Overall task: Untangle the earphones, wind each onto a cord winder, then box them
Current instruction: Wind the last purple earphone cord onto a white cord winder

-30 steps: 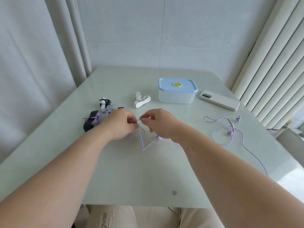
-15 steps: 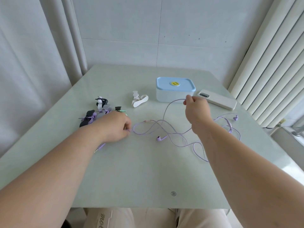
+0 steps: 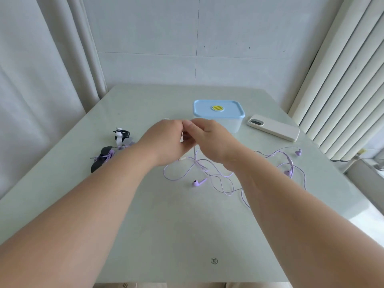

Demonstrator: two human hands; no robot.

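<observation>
My left hand (image 3: 166,140) and my right hand (image 3: 209,140) meet above the table's middle, fingers curled together. Between them shows a bit of the white cord winder (image 3: 184,138), which my left hand grips. A strand of the purple earphone cord (image 3: 194,151) hangs from my right hand's pinch down to loose loops on the table (image 3: 187,215). One purple earbud (image 3: 197,182) lies below the hands, and two more earbuds (image 3: 298,152) lie to the right. A black winder wound with purple cord (image 3: 101,159) lies at the left.
A clear box with a blue lid (image 3: 218,109) stands closed just behind the hands. A white phone (image 3: 273,127) lies to its right. A black-and-white winder (image 3: 121,135) sits at the left. Curtains hang on both sides of the table.
My right hand came back from the right with the cord and joined my left hand. My left hand rose and moved forward to where the white winder lay.
</observation>
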